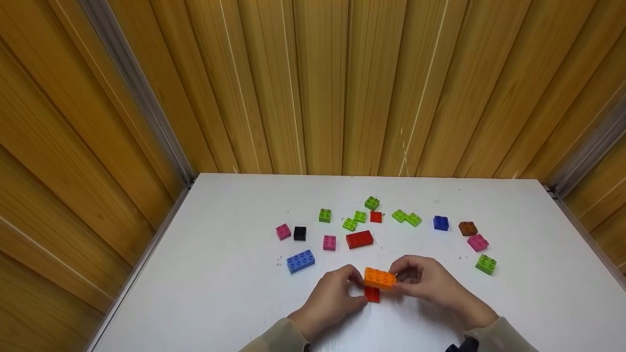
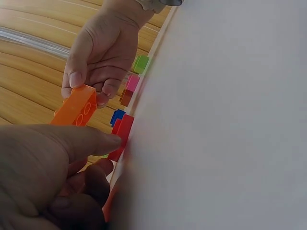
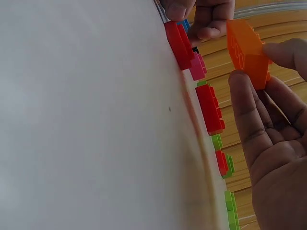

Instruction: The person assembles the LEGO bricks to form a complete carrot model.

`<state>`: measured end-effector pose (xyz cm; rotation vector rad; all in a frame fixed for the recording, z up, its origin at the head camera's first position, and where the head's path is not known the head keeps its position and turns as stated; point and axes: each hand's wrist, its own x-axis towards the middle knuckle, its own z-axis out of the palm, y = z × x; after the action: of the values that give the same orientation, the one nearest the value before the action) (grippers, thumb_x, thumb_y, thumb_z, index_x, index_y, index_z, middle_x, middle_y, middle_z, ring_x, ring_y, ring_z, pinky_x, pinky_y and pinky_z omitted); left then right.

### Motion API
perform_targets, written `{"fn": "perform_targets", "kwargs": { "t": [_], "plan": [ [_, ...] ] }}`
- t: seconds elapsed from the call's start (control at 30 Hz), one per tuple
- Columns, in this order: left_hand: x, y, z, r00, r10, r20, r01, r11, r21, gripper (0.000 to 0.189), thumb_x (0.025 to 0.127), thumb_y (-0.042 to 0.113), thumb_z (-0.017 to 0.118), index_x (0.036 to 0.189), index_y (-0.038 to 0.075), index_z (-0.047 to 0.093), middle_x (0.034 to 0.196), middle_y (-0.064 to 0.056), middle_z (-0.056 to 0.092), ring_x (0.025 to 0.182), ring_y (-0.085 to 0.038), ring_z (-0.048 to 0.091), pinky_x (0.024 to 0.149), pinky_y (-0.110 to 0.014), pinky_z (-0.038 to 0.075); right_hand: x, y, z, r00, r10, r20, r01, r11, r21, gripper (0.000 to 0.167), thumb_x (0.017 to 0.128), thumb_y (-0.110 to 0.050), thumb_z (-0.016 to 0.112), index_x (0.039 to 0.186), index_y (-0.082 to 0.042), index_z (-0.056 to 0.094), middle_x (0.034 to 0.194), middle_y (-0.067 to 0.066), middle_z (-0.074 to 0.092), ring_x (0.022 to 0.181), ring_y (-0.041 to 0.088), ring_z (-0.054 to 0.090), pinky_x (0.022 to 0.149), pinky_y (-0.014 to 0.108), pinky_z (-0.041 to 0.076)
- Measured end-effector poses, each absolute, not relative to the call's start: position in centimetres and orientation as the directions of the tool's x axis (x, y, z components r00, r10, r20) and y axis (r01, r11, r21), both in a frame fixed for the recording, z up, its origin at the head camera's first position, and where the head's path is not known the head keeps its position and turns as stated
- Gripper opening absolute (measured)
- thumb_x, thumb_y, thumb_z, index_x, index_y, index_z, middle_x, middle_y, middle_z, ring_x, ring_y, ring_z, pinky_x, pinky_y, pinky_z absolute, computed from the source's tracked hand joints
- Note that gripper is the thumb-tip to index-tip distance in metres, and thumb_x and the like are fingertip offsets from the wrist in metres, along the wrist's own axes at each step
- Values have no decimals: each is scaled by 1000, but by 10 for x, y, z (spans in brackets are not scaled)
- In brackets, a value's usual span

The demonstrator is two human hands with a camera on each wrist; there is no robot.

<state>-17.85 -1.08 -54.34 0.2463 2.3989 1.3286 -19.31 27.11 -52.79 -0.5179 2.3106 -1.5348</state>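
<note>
My right hand [image 1: 430,281] pinches an orange toy building brick [image 1: 380,278] at its right end, between thumb and fingers. The brick is held in the air with its studs up, and its hollow underside shows in the right wrist view. Below it on the white table lies a flat red brick [image 1: 372,295], partly covered by the orange one in the head view. My left hand [image 1: 335,296] grips this red brick from the left. In the left wrist view the thumb [image 2: 103,142] presses on the red brick [image 2: 123,136], with the other fingers at its far side.
Beyond my hands lie a blue brick [image 1: 301,261], a long red brick [image 1: 360,239], a black brick [image 1: 300,233] and several green and pink ones. At the right are a brown brick [image 1: 468,228] and a dark blue brick [image 1: 441,223]. Wood-look panels [image 1: 320,88] wall the table.
</note>
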Motion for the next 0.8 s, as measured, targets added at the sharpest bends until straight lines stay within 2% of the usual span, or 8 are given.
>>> {"fn": "perform_targets", "kwargs": {
  "t": [0.07, 0.27, 0.57, 0.8],
  "plan": [
    [-178, -9, -543, -915, 319, -246, -37, 543, 839, 38, 92, 15, 95, 114, 29, 69, 112, 14, 72, 103, -13, 63, 111, -44, 61, -193, 270, -527, -873, -481, -82, -108, 355, -929, 28, 99, -10, 85, 125, -3, 76, 129, 18, 77, 103, 11, 73, 94, 18, 62],
    [-180, -7, -543, -921, 315, -229, -16, 557, 830, 51, 92, 16, 96, 132, 33, 68, 122, 15, 78, 120, -14, 68, 125, -54, 53, -192, 267, -526, -857, -503, -111, -95, 366, -926, 29, 98, -10, 86, 124, -3, 75, 127, 18, 77, 101, 13, 74, 93, 18, 62],
    [-186, -4, -543, -929, 323, -182, 41, 578, 815, 37, 93, 17, 95, 125, 27, 78, 122, 16, 79, 114, -7, 67, 124, -47, 55, -196, 263, -527, -869, -480, -119, -120, 439, -891, 29, 98, -14, 87, 123, -6, 76, 120, 13, 78, 99, 14, 73, 90, 18, 61],
    [-191, -3, -544, -933, 317, -167, 52, 581, 812, 35, 93, 19, 95, 124, 26, 79, 121, 15, 80, 114, -7, 68, 122, -46, 56, -196, 262, -528, -883, -447, -145, -96, 473, -876, 31, 100, -17, 86, 128, -8, 76, 128, 15, 78, 105, 23, 72, 89, 18, 60]
  ]
}}
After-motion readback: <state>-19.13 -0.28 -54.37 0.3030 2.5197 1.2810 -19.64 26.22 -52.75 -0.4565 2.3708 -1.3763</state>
